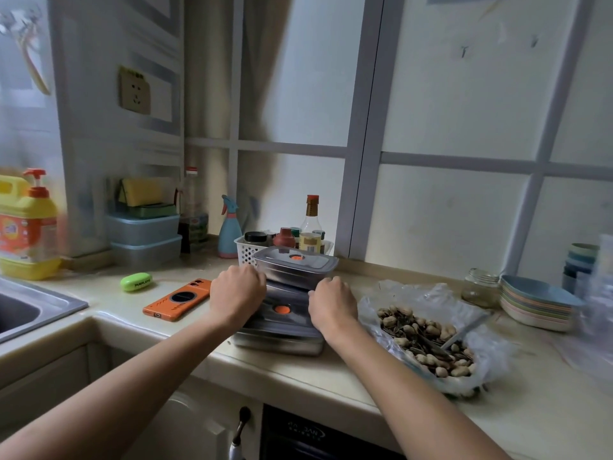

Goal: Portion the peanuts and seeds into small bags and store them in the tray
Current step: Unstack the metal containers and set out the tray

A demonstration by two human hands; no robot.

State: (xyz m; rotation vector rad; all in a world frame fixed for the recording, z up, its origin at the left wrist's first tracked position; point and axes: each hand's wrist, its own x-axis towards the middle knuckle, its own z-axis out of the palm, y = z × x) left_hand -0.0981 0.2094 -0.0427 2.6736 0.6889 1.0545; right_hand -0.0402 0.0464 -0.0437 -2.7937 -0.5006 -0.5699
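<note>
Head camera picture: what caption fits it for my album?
Left hand and right hand grip stacked steel boxes on the counter beside a bag of peanuts and seeds.

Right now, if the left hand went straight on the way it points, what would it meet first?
The left hand grips the side of the upper steel container, so that is first. Behind it the white basket seems next in line, though depth is unclear.

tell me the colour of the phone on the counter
Orange phone, dark ring on its back; head view.
</note>
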